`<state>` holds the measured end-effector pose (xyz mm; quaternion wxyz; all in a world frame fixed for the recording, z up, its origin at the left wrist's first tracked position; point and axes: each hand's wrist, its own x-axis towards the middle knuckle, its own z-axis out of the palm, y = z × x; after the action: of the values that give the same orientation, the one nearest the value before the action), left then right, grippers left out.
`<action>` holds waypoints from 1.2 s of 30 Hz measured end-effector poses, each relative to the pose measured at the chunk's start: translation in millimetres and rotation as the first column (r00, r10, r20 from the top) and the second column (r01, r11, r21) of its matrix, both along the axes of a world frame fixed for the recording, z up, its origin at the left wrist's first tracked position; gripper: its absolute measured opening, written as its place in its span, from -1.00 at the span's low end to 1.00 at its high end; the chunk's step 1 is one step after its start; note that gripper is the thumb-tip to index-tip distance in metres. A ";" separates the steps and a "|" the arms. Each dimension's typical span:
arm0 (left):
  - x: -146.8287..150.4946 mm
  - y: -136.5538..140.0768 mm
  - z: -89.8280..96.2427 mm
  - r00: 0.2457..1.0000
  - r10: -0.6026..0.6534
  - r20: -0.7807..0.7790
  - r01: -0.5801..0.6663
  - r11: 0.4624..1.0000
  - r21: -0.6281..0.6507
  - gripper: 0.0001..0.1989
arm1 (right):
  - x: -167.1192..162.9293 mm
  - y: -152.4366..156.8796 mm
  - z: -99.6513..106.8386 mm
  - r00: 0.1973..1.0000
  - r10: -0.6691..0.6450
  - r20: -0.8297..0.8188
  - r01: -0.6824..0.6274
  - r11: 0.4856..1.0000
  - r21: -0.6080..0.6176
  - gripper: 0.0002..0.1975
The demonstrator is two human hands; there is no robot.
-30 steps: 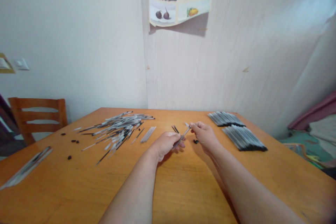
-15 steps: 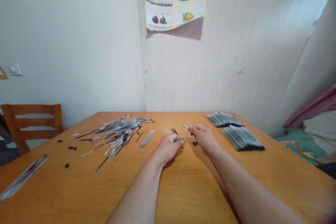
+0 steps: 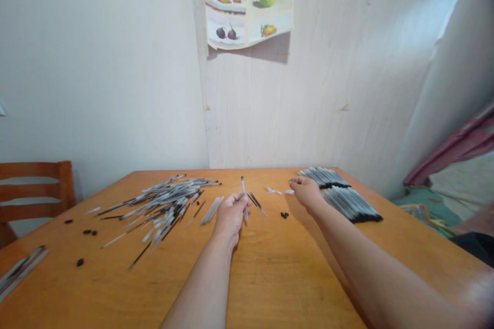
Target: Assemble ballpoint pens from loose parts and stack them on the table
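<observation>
My left hand (image 3: 231,212) grips a slim clear pen (image 3: 244,190) between thumb and fingers; its dark end points up and away. My right hand (image 3: 305,191) is further right, fingers closed together just above a few small white pen caps (image 3: 289,192). Whether anything is between those fingertips is hidden. Two dark-tipped pen refills (image 3: 258,204) lie right beside the left hand. Small black plugs (image 3: 284,215) rest on the table between the hands. Several clear pen barrels (image 3: 211,210) lie side by side left of my left hand.
A loose heap of refills and pen parts (image 3: 165,205) spreads over the table's left side. Two neat rows of pens (image 3: 352,205) lie at the right. Single black plugs (image 3: 80,262) and a bundle of thin sticks (image 3: 23,270) sit far left. A chair (image 3: 34,190) stands beyond.
My hands have moved apart: the right has left the pen and moved right to the white caps. The left has tilted the pen more upright. The view has turned slightly right.
</observation>
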<state>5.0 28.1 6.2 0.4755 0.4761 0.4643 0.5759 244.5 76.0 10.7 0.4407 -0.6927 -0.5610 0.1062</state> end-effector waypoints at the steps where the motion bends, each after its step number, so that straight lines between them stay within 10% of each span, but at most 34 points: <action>1: -0.5 0.8 -0.5 1.000 0.009 0.009 -0.009 1.000 0.000 -0.64 | 0.4 5.2 -1.6 0.998 -0.002 0.065 0.004 1.000 -0.030 -0.75; 20: -0.7 2.0 2.5 0.996 0.073 0.051 -0.073 0.997 -0.009 -0.74 | -22.7 29.0 -15.3 0.869 0.037 0.493 0.123 0.950 -0.287 -0.75; 25: -0.1 0.1 7.1 0.983 0.120 0.139 -0.118 0.993 -0.027 -0.68 | -34.5 -0.2 3.6 0.951 0.128 0.281 -0.065 0.973 -0.222 -0.77; 30: -1.1 1.0 9.8 0.970 0.142 0.199 -0.140 0.990 -0.024 -0.63 | -66.5 -50.6 15.1 0.884 0.429 -0.185 -0.461 0.864 -0.204 -0.78; 36: -1.3 4.9 5.5 0.966 0.154 0.206 -0.157 0.988 0.000 -0.60 | -89.2 -79.3 5.4 0.830 0.460 -0.314 -0.523 0.839 -0.152 -0.83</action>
<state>3.7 32.9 11.7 0.4701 0.3803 0.4439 0.6613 155.3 -3.3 16.1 0.3853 -0.5497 -0.6407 0.3726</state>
